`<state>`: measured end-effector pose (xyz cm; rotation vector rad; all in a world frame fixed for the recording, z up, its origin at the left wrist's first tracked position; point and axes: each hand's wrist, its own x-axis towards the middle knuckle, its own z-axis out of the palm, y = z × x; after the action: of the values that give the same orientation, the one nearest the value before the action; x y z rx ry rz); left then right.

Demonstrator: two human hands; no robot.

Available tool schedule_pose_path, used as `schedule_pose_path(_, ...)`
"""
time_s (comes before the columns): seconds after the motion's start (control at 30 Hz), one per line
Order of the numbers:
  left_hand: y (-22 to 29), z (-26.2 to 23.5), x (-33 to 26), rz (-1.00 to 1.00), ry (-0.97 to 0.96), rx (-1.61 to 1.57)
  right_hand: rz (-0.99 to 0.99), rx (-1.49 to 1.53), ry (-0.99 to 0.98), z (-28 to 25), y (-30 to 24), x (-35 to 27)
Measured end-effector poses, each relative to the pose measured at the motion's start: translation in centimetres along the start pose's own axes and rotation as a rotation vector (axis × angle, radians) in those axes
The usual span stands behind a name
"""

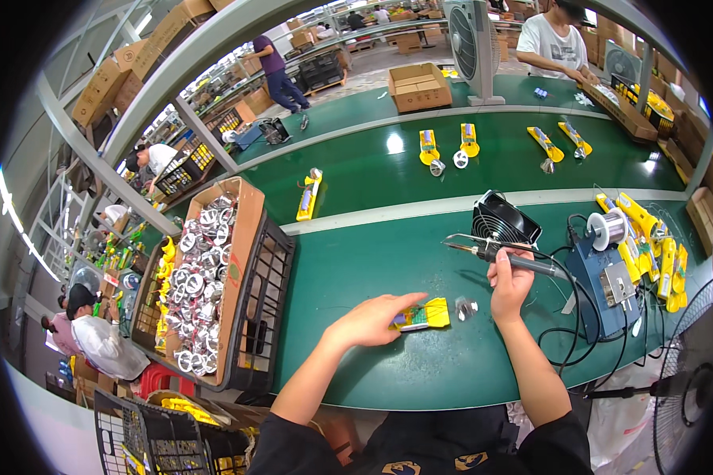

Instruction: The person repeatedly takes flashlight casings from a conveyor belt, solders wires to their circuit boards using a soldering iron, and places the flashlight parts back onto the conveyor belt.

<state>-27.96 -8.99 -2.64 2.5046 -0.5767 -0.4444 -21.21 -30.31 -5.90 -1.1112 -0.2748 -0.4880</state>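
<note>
My left hand [370, 321] lies over one end of a yellow flashlight housing [437, 312]. Its thumb and stretched forefinger straddle the housing, which shows a green circuit board and a purple battery, partly covered by my fingers. A shiny reflector piece [466, 309] sits at the housing's right end. Raised above the green bench, my right hand [509, 283] is closed around a soldering iron [523, 261], its tip pointing left. Behind the iron stands a small black fan [505, 220]. To the right is a blue soldering unit [602, 277] with a solder wire spool [608, 228].
At left, a black crate [261, 309] supports a carton [242, 229] of reflectors. More yellow housings [650, 245] pile up at right; several lie along the green belt [372, 166] beyond a pale rail. Black cables [562, 348] loop near my right forearm. Co-workers [553, 43] stand farther off.
</note>
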Motion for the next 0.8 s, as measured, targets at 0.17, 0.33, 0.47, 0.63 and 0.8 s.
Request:
schedule_pose_path(0.17, -1.7, 0.8, -0.1, 0.296, 0.282, -0.219, 0.197, 0.202, 0.026, 0.0, -0.9, 0.2)
schedule_pose_path(0.33, -2.4, 1.8, -0.5, 0.273, 0.420, -0.373, 0.248, 0.193, 0.003, 0.4, -1.4, 0.7)
schedule_pose_path(0.47, -2.6, 2.1, -0.9, 0.289, 0.415, -0.355, 0.193, 0.086, 0.006, 0.6, -1.4, 0.6)
schedule_pose_path(0.63, -2.9, 1.8, -1.1, 0.184, 0.411, -0.453, 0.174, -0.004, 0.035, 0.5, -1.2, 0.2)
schedule_pose_path(0.8, -3.4, 2.2, -1.1, 0.134, 0.384, -0.532, 0.159, -0.004, 0.016, 0.4, -1.1, 0.0)
